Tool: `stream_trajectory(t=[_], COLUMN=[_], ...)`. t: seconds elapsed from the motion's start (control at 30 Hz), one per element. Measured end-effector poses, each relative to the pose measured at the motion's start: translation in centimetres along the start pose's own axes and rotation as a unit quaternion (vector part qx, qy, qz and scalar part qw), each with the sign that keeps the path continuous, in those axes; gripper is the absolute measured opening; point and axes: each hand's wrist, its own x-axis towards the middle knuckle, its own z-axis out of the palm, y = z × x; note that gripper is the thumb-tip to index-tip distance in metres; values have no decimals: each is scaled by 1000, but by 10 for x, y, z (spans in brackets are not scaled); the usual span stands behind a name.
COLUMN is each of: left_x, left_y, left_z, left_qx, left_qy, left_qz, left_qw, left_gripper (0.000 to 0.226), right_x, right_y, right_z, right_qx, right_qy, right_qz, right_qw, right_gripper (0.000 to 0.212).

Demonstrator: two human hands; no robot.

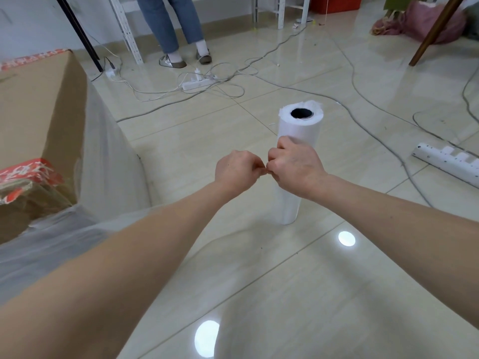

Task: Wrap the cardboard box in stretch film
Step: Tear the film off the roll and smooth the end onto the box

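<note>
One roll (298, 128), one cardboard box (39, 104), left hand (234, 169) and right hand (295, 168) pinching film (108, 151)

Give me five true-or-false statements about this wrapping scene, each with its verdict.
1. The roll stands upright on the floor. True.
2. The cardboard box lies right of the roll. False: it lies to its left.
3. The left hand and right hand meet, fingers curled, in front of the roll. True.
4. The box carries no wrap. False: film drapes its side.
5. The power strip is red. False: it is white.
</note>
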Motion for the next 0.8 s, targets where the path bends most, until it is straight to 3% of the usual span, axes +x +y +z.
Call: stream_trajectory(t=[0.27, 0.37, 0.43, 0.53, 0.6, 0.7, 0.8], left_x=[9, 9, 5, 4, 4, 2, -3], left_y=[-21, -27, -21, -11, -6, -2, -3], left_z=[0, -2, 0, 15, 26, 33, 34], left_qx=[-58, -77, -101, -12, 28, -6, -8], left_qy=[18, -30, -88, -158, -126, -49, -22], left_qz=[-115, -58, -10, 32, 13, -24, -10], left_qw=[991, 995, 991, 987, 992, 998, 1000], left_gripper=[16, 15, 30, 54, 49, 24, 29], right_x=[-4, -4, -4, -6, -6, -7, -7], right_y=[-2, 0, 1, 1, -3, -6, -9], right_z=[5, 11, 15, 23, 17, 18, 10], right_qx=[30, 27, 18, 17, -6, -14, -62], right_qy=[12, 14, 4, -7, -21, -30, -43], right_qz=[-31, -9, 1, 22, 26, 37, 40], right_qw=[999, 999, 1000, 1000, 999, 999, 996], right_gripper=[24, 22, 21, 20, 28, 33, 26])
